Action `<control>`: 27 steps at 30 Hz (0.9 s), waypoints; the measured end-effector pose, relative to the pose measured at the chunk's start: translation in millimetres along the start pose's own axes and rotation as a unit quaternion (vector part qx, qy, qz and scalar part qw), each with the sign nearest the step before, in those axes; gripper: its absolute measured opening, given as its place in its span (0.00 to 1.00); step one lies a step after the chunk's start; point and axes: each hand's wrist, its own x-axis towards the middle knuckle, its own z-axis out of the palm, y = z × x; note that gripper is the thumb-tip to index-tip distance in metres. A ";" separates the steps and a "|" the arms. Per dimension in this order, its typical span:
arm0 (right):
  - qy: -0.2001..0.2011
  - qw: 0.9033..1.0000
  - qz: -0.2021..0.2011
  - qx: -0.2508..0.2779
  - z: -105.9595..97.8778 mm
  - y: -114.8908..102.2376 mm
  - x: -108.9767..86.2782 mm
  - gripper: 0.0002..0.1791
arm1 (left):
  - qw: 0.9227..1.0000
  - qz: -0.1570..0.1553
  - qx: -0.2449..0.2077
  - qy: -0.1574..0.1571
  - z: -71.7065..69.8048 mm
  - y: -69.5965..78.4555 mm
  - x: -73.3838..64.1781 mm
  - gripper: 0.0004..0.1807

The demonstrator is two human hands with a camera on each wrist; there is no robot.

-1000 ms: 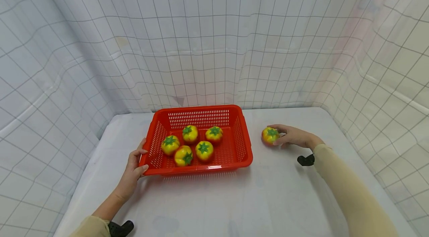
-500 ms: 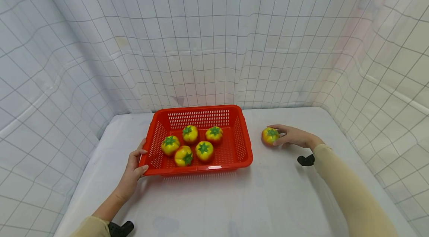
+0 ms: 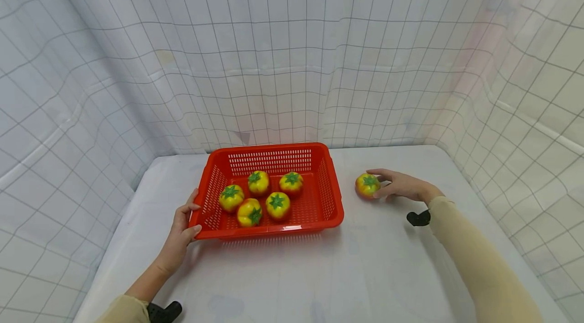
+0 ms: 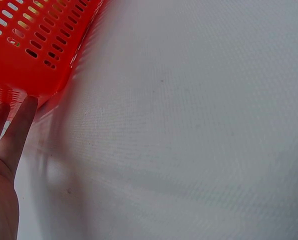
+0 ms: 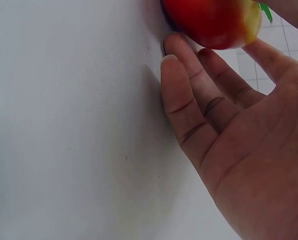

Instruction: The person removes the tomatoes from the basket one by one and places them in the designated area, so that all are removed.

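Observation:
A red plastic basket [image 3: 269, 231] with slotted walls holds several red-and-yellow tomatoes [image 3: 278, 205] with green star-shaped tops. At its left end, my left hand [image 3: 175, 244] holds the rim, thumb at the near corner; in the left wrist view, two fingers [image 4: 20, 127] reach along the outside of the basket [image 4: 19, 65]. A single tomato [image 3: 366, 185] sits on the white table right of the basket. Loosely around its right side is my right hand [image 3: 401, 186]. In the right wrist view, the lower fingers [image 5: 181, 95] are apart from the tomato [image 5: 213, 20], and the thumb is mostly cut off.
White cloth covers the table [image 3: 292, 282]. White grid-patterned curtains [image 3: 283, 59] hang behind it and on both sides. Black devices [image 3: 418, 218] are strapped at both wrists. The basket's right wall stands a short way left of the single tomato.
My right hand has shifted very slightly right, its fingertips drawing back a little from the single tomato. The left hand, the basket and the tomatoes in it stay put.

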 end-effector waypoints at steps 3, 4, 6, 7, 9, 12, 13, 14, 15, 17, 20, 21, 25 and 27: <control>-0.001 1.000 -0.002 -0.001 -1.8 1.1 -2.7 0.49 | 1.000 -0.002 0.000 0.001 -0.1 -0.5 0.3 0.18; -0.001 1.000 -0.002 -0.002 -2.5 1.6 -3.6 0.50 | 1.000 -0.003 -0.001 0.000 -0.2 -0.6 0.5 0.18; -0.001 1.000 -0.003 -0.003 -4.2 3.2 -5.7 0.50 | 1.000 -0.004 -0.002 0.001 -0.2 -0.7 0.7 0.18; -0.001 1.000 -0.003 -0.004 -5.1 4.1 -6.9 0.50 | 1.000 -0.004 -0.002 0.001 -0.2 -0.7 0.7 0.18; -0.002 1.000 -0.005 -0.004 -6.7 5.6 -9.6 0.50 | 1.000 -0.003 -0.002 0.001 -0.2 -0.5 0.7 0.18; -0.003 1.000 -0.009 -0.003 -8.5 7.5 -13.0 0.49 | 1.000 -0.002 0.000 0.001 -0.1 0.0 0.3 0.18; -0.003 1.000 -0.009 -0.001 -9.0 8.1 -14.0 0.49 | 1.000 -0.002 0.000 0.001 0.0 0.2 0.3 0.18; -0.003 1.000 -0.008 0.000 -9.4 8.8 -14.9 0.48 | 1.000 -0.001 0.001 0.000 -0.1 0.3 0.4 0.18; -0.002 1.000 -0.008 0.002 -9.8 9.1 -15.7 0.48 | 1.000 -0.002 0.001 0.000 -0.1 0.4 0.5 0.18; -0.001 1.000 -0.008 0.004 -10.5 9.6 -17.2 0.47 | 1.000 -0.002 0.000 0.000 -0.1 0.3 0.5 0.18; 0.003 1.000 -0.007 0.009 -11.2 8.9 -19.8 0.46 | 1.000 -0.001 -0.001 -0.001 -0.4 0.0 0.8 0.18; 0.005 1.000 -0.009 0.012 -11.5 8.6 -20.8 0.45 | 1.000 -0.001 -0.001 -0.001 -0.4 -0.1 0.8 0.18; 0.017 0.999 -0.015 0.023 -13.1 8.5 -24.2 0.42 | 1.000 0.000 -0.001 -0.002 -0.7 -0.3 0.9 0.18; 0.026 0.999 -0.022 0.024 -13.9 9.1 -26.3 0.40 | 1.000 0.000 -0.001 -0.003 -0.6 -0.2 1.0 0.18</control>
